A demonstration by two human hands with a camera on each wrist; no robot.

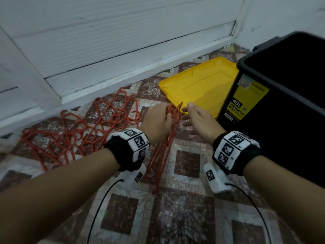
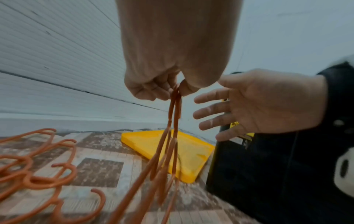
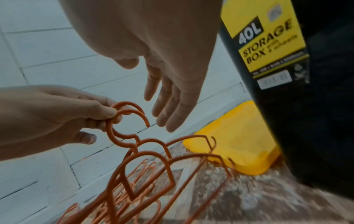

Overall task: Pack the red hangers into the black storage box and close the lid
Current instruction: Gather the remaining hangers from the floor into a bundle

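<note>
Red hangers (image 3: pixel 132 145): hooks pinched by left hand (image 3: pixel 47 115), right-wrist view only.

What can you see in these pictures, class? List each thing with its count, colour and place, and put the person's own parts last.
Held hangers: at least two, red, hanging by their hooks from the left hand.
Loose hangers: a tangled pile, count unclear, red, on the floor by the wall.
Storage box: one, black with a yellow label, open, standing at the right.
Lid: one, yellow, flat on the floor beside the box.
Floor: patterned brown and pale tiles.
Wall: white, behind the pile.
Wrist cameras: two, black and white, one per wrist.
Left hand: pinches the hanger hooks.
Right hand: fingers spread, beside the hooks, holding nothing.
</note>
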